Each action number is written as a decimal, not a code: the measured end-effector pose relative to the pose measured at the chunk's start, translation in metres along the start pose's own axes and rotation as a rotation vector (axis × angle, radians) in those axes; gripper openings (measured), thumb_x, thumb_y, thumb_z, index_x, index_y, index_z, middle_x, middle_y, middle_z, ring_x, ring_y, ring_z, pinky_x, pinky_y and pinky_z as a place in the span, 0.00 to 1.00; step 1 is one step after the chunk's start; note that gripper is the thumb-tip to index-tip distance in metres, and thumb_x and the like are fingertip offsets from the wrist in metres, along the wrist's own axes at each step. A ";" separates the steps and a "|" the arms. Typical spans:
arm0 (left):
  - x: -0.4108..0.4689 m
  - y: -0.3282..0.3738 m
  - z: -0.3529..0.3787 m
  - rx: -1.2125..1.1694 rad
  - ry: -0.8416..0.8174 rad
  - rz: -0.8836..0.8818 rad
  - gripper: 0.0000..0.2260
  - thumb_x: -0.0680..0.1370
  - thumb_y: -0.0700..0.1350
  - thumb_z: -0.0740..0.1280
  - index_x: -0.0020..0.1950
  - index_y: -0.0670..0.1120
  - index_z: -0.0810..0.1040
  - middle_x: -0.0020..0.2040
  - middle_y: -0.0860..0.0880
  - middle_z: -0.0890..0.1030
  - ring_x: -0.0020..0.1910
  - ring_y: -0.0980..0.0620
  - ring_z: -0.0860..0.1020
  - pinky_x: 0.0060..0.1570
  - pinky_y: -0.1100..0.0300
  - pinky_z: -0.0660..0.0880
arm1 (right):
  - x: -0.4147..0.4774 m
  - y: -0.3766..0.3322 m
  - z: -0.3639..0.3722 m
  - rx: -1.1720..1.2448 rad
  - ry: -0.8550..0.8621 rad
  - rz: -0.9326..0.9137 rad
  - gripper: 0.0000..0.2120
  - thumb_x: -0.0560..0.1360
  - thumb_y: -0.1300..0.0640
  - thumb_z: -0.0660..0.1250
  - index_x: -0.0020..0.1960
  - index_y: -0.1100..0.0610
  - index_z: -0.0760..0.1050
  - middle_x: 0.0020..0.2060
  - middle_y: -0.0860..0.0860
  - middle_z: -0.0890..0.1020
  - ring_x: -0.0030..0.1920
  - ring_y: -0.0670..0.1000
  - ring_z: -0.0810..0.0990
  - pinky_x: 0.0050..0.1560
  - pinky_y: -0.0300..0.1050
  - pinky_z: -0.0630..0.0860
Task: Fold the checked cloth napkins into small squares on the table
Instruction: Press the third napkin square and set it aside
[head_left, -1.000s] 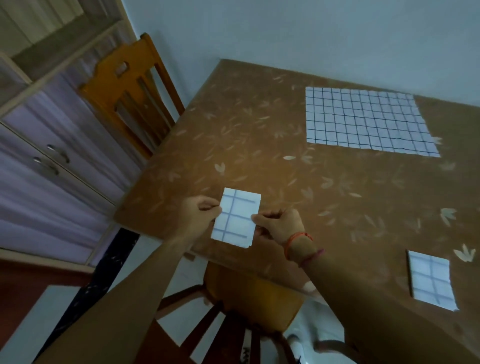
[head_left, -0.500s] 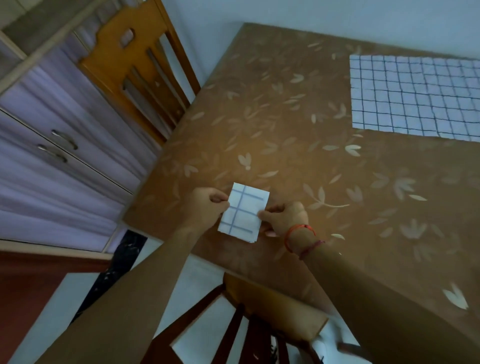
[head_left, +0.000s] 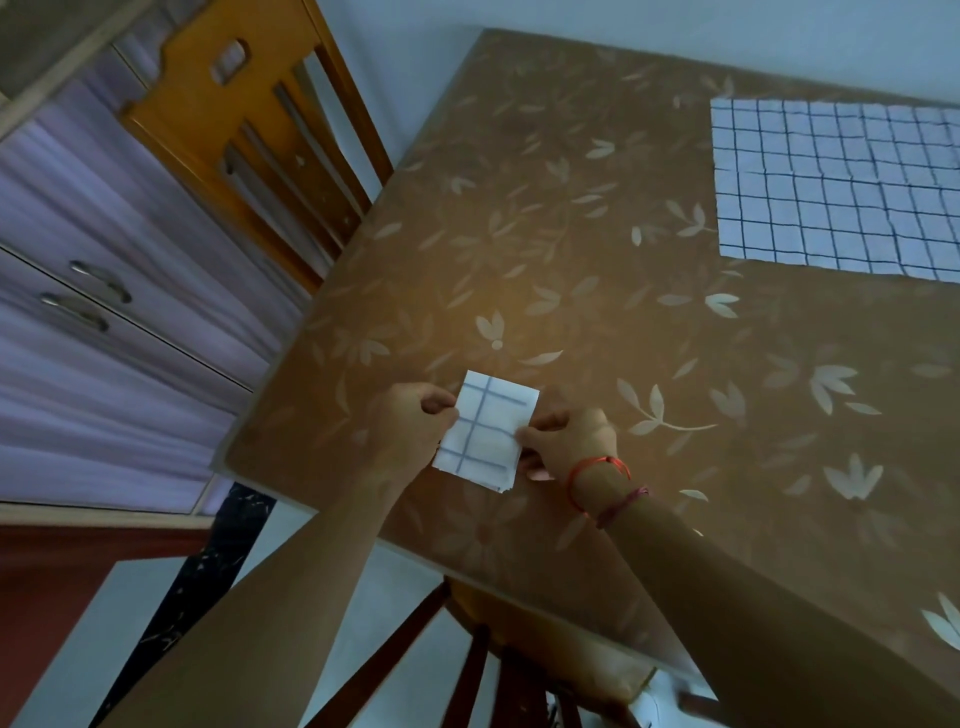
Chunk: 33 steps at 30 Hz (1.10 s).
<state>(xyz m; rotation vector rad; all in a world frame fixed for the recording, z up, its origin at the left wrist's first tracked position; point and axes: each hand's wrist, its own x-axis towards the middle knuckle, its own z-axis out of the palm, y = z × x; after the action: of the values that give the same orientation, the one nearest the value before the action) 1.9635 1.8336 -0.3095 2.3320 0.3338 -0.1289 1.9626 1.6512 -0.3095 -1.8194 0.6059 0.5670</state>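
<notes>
A small folded checked napkin (head_left: 485, 428), white with blue lines, lies near the front left corner of the brown leaf-patterned table (head_left: 597, 322). My left hand (head_left: 410, 428) pinches its left edge. My right hand (head_left: 571, 441), with red threads round the wrist, pinches its right edge. An unfolded checked napkin (head_left: 836, 187) lies flat at the table's far right, cut off by the frame edge.
A wooden chair (head_left: 249, 130) stands at the table's left side, by a purple cabinet with drawer handles (head_left: 98, 296). Another chair (head_left: 498, 649) sits under the near edge, between my arms. A pale wall runs behind the table.
The view has shifted left and closer; the folded napkin that lay at the near right has left the frame. Both hands keep their pinch on the small folded napkin, which has barely moved.
</notes>
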 end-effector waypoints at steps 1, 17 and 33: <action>0.002 -0.001 0.000 0.002 0.003 0.004 0.06 0.72 0.41 0.73 0.48 0.46 0.85 0.39 0.54 0.82 0.40 0.58 0.79 0.39 0.67 0.73 | 0.001 -0.001 0.000 0.003 -0.001 -0.005 0.03 0.68 0.64 0.73 0.40 0.58 0.80 0.34 0.59 0.84 0.31 0.55 0.85 0.33 0.50 0.83; 0.002 -0.016 0.006 0.213 0.044 0.475 0.13 0.80 0.39 0.59 0.61 0.41 0.79 0.60 0.48 0.78 0.61 0.53 0.73 0.62 0.59 0.70 | -0.012 -0.001 0.003 -0.524 0.249 -0.545 0.13 0.73 0.50 0.64 0.56 0.53 0.76 0.47 0.49 0.76 0.45 0.51 0.77 0.45 0.47 0.77; 0.016 -0.042 0.017 0.555 -0.185 0.788 0.22 0.80 0.40 0.58 0.74 0.37 0.64 0.74 0.41 0.65 0.74 0.46 0.62 0.71 0.51 0.62 | 0.007 0.031 0.035 -1.227 0.155 -0.793 0.36 0.76 0.40 0.48 0.72 0.66 0.63 0.72 0.61 0.65 0.74 0.57 0.63 0.72 0.55 0.60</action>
<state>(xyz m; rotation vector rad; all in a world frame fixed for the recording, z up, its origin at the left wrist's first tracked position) 1.9676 1.8535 -0.3534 2.7782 -0.8096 -0.0471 1.9448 1.6743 -0.3468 -3.0009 -0.5608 0.2143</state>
